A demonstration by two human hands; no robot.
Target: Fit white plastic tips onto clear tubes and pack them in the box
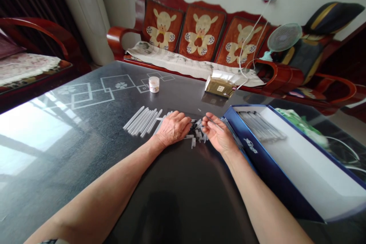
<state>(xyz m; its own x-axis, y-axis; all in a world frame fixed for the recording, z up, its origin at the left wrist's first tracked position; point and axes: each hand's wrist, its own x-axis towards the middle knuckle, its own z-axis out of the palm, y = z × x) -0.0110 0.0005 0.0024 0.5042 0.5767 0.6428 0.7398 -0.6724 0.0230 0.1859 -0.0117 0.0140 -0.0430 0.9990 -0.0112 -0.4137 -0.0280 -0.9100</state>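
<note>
My left hand (175, 127) is closed, its fingers curled round a white translucent pen barrel (160, 118) that sticks out past the knuckles. Between the thumb and fingers of my right hand (219, 135), a thin dark pen refill (213, 121) is pinched, palm turned up. To the left of my left hand lies a row of white pen barrels (142, 121). Small clear pen caps with clips (193, 143) and black bits are heaped between the hands, partly hidden by my left fingers. More thin rods lie beside the box, close to my right hand.
A long blue box (297, 160) with a white inside stands at the right, holding a row of pens (260, 126). Farther back are a small white jar (153, 84) and a gold tissue box (219, 86). Green-white plastic packaging (303, 126) and a white cable lie beyond the blue box.
</note>
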